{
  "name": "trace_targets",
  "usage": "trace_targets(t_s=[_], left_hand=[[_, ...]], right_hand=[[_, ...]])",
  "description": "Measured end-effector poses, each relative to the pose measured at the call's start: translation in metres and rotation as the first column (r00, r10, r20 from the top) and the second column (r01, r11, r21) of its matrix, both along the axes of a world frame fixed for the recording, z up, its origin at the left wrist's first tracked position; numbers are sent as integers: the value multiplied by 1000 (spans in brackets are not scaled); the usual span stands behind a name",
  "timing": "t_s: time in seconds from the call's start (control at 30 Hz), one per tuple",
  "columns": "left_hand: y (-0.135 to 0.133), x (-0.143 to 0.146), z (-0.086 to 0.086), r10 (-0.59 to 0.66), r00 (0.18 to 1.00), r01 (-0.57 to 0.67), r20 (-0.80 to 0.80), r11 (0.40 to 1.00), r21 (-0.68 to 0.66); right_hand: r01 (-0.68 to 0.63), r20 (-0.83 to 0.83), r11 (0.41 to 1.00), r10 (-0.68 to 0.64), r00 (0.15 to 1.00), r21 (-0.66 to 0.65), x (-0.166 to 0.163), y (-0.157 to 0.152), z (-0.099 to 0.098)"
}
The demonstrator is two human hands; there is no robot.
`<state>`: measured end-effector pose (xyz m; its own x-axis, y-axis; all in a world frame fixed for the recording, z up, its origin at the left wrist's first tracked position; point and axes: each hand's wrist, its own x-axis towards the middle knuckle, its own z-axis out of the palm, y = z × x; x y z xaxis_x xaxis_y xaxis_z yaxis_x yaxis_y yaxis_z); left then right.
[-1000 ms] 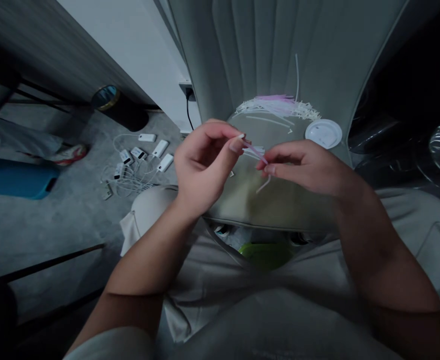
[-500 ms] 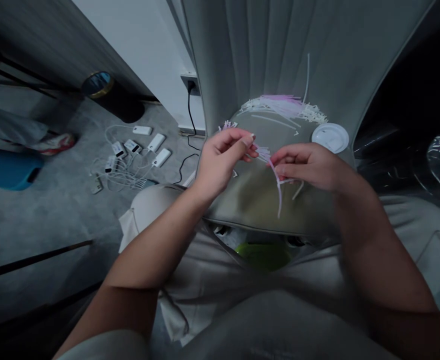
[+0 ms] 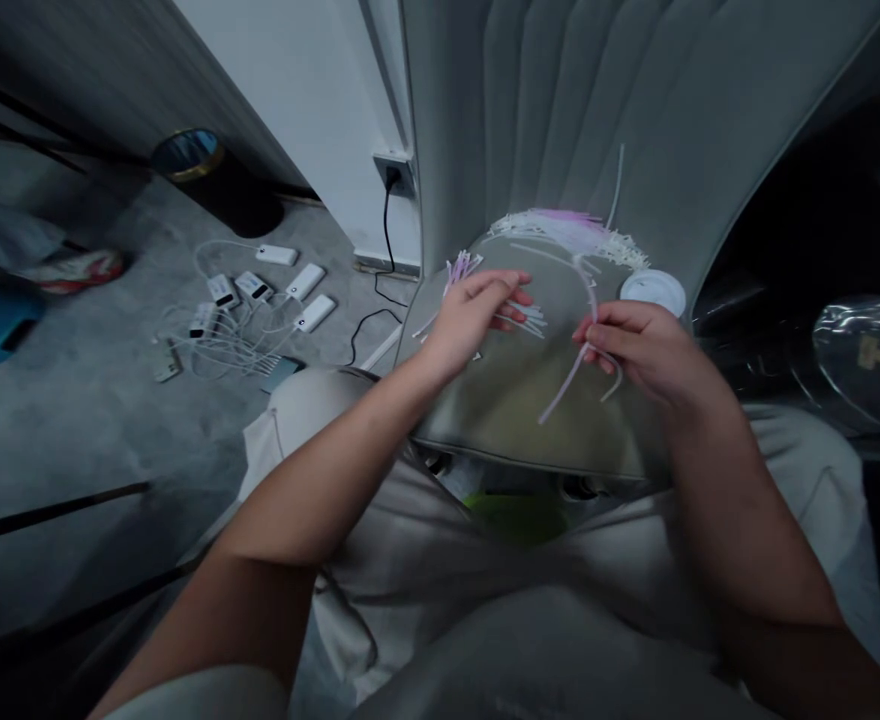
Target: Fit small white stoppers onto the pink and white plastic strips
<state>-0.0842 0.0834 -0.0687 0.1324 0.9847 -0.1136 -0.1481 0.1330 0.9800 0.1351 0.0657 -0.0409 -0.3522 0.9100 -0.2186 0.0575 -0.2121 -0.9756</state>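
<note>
My right hand (image 3: pixel 635 345) pinches thin, flexible pale-purple plastic strips (image 3: pixel 560 392) joined near the fingertips. One length rises above the fingers, one hangs toward the seat front, and a short one curves below. To the left my left hand (image 3: pixel 477 315) is closed, thumb against the forefinger; whatever is in the pinch is too small to name. Beside its lower fingers a fan of pale strips (image 3: pixel 528 320) shows; I cannot tell whether they touch the hand. Below both hands is a grey padded chair seat (image 3: pixel 515 400).
At the seat's back lies a pile of white and purple strips (image 3: pixel 567 228), with a round white lid (image 3: pixel 654 290) to its right. More purple strips (image 3: pixel 461 268) lie at the left edge. White power banks with cables (image 3: pixel 305 282) and a black bin (image 3: pixel 230 185) are on the floor.
My right hand has moved right, away from my left, carrying the joined strips. One length now stands up above its fingers. The view has shifted slightly.
</note>
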Motion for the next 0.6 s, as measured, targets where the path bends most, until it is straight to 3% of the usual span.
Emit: trace_targets(t_s=[0.1,0.2,0.47,0.6], left_hand=[[-5,9,-6,-68,983,69,-172,998,3],[-16,17,-9,-187,945,214,-268,974,74],[-47,34,-13,-433,888,441,-152,897,18],[-58,42,-16,-448,874,462,-187,886,40]], right_hand=[[214,-71,977,-213,974,7,11,-6,-4],[331,-97,944,-328,940,9,19,-16,-10],[435,-111,900,-432,895,6,26,-52,-24],[471,-129,881,-462,877,43,29,-62,-25]])
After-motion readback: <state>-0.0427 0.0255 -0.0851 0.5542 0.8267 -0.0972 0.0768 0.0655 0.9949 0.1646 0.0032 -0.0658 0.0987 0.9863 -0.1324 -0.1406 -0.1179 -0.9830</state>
